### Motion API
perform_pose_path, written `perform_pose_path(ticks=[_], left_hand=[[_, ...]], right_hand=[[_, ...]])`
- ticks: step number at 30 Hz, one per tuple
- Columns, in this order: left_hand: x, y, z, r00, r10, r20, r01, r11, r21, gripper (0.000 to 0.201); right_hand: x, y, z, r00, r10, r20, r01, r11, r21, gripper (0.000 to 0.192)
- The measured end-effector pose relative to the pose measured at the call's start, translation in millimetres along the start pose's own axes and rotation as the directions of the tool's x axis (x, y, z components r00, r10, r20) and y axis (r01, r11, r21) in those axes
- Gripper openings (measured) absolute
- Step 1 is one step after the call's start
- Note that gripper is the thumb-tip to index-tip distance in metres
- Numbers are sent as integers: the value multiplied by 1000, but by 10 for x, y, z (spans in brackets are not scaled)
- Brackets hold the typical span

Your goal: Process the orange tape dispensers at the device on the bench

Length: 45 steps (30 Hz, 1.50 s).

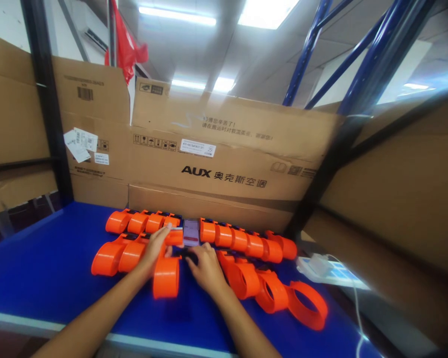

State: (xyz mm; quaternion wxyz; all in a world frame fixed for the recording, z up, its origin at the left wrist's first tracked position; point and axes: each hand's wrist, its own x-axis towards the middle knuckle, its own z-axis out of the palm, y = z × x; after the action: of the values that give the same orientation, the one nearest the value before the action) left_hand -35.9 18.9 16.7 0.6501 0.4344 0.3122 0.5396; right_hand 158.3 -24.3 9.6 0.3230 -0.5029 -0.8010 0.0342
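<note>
An orange band [166, 279] hangs in front of my left hand [156, 252], whose fingers are closed at the band's upper part. My right hand [206, 269] has its fingers curled at a small black piece [188, 255] beside that band. Whether the black piece is joined to the band, I cannot tell. Just beyond the hands stands a phone [191, 232] with a lit screen. Other orange bands with dark parts on top lie in rows on either side, such as a left one [106, 258] and a right one [308, 305].
The blue tabletop [52, 278] is backed by a tall cardboard panel [224, 149]. Dark uprights [52, 109] and blue metal beams [373, 59] frame the table. At the right edge sits a white power strip [336, 272] with a plug and cable.
</note>
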Motion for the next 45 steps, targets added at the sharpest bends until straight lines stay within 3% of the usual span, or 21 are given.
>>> perform_pose_path(ticks=[4,8,10,17,21,29,36,45], left_hand=[[-81,-48,118,994,96,-45,-92,991,93,46],[-143,-69,202,996,82,26,-85,985,148,46],[-174,-80,241,994,66,81,-80,981,175,46],[-230,-139,333,983,50,177,-82,980,179,45],[-214,-168,310,981,70,183,-98,984,149,46],[-146,-232,250,980,121,158,-157,957,242,43],[-152,-177,242,977,153,146,-187,948,256,43],[-149,-118,186,976,175,126,-207,928,309,39]], right_hand=[[24,-22,-24,1000,-30,-7,31,999,45,23],[41,-41,-52,979,79,-186,-27,964,266,21],[60,-41,-41,960,157,-230,-49,908,416,26],[145,26,8,956,260,-139,-71,660,748,31],[159,51,-38,939,305,-160,-73,631,773,33],[144,54,-44,932,322,-169,-83,641,763,30],[141,46,-78,922,336,-193,-79,650,756,30],[96,-47,-191,903,389,-183,-83,576,814,30]])
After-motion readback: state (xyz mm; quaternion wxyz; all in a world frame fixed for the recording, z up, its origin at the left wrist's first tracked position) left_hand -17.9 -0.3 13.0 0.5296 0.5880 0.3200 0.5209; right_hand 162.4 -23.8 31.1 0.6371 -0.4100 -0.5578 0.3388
